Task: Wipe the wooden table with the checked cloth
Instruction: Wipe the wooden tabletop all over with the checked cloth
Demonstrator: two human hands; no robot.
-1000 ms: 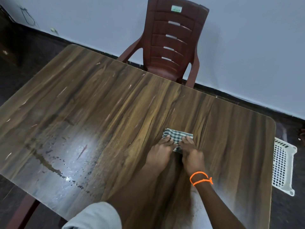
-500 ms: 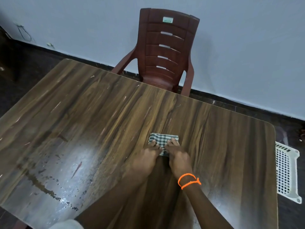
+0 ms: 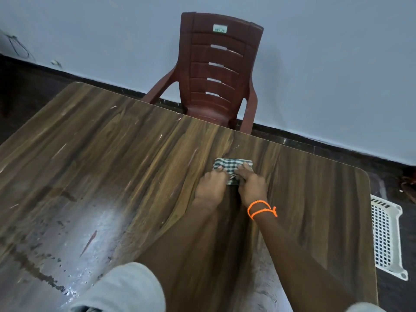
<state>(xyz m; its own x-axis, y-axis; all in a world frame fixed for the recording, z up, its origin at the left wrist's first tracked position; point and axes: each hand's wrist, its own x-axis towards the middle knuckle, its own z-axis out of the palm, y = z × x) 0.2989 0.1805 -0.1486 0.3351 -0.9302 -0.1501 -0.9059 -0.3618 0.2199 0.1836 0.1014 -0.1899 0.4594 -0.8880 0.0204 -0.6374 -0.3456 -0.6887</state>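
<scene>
Left hand (image 3: 210,186), right hand (image 3: 251,186) press folded checked cloth (image 3: 231,166) flat on wooden table (image 3: 112,154).

A dark red plastic chair (image 3: 216,70) is standing at the far side, its slatted back carrying a small green-and-white label (image 3: 220,28) near the top. Behind it a pale blue-grey wall (image 3: 326,64) is rising from a dark skirting strip (image 3: 315,145). A white perforated basket (image 3: 386,235) is lying on the dark floor (image 3: 29,91) at the right. A dark cable (image 3: 19,46) is hanging against the wall at the far left. An orange bracelet (image 3: 261,209) is circling one wrist.
</scene>
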